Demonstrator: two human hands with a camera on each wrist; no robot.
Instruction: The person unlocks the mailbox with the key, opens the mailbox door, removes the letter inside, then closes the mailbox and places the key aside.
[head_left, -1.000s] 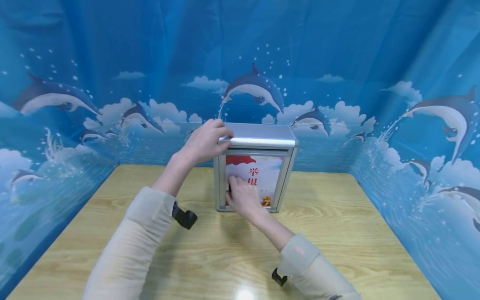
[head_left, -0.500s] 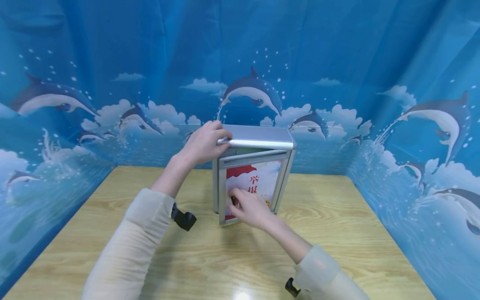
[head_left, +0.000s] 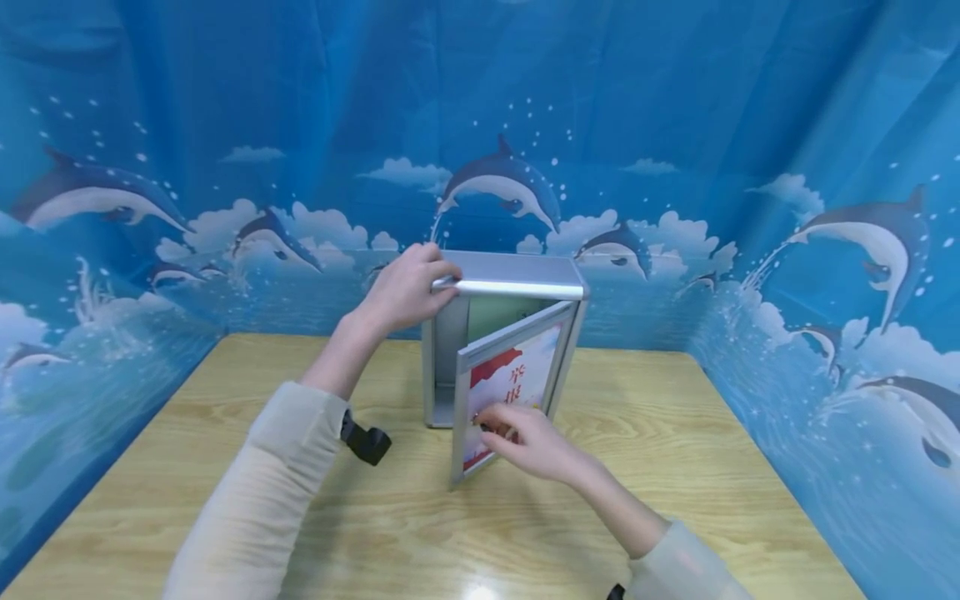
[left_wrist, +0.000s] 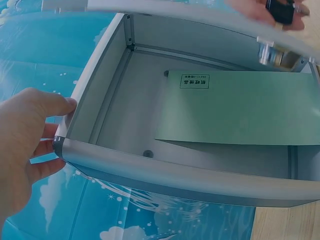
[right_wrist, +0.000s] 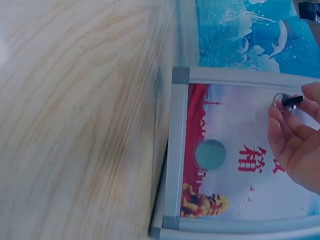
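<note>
A silver metal letter box stands upright on the table, its front door swung partly outward from the left side. My left hand grips the box's top left corner; in the left wrist view its thumb presses the rim with fingers underneath. At the door's free edge, my right hand pinches a black-headed key with a metal ring, which sits in the door's lock. The lock cylinder sticks out of the door's inner face. Inside the box lies a green paper envelope with a small printed label.
The wood-grain table spreads around the box on both sides and in front. A blue dolphin-print curtain hangs behind and at the sides. A round window shows in the door's printed panel.
The door was closed a second ago; it has swung outward, hinged on the right. My right hand has moved toward me and slightly right with the key. My left hand keeps its place.
</note>
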